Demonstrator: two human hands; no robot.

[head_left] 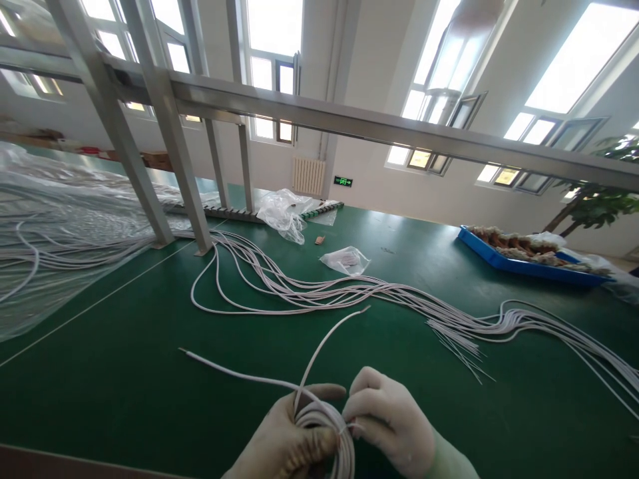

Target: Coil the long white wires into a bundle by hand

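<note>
Near the table (124, 406)'s front edge, the left hand (282, 442) clasps coiled cable (322, 418) while the right hand (392, 419) pinches a thin strand (351, 425).

Strong daylight comes through the tall rectangular glass windows (274, 26), whose upper panes are blown out to white. The smooth dark green surface (124, 392) is dimmer, with a pale sheen just left of the shallow blue plastic tray (544, 274). Glints streak the crumpled clear plastic sheeting (64, 183). Windows at right lean with wide-angle distortion; the coil of white cable (322, 418) looks slightly soft.
</note>
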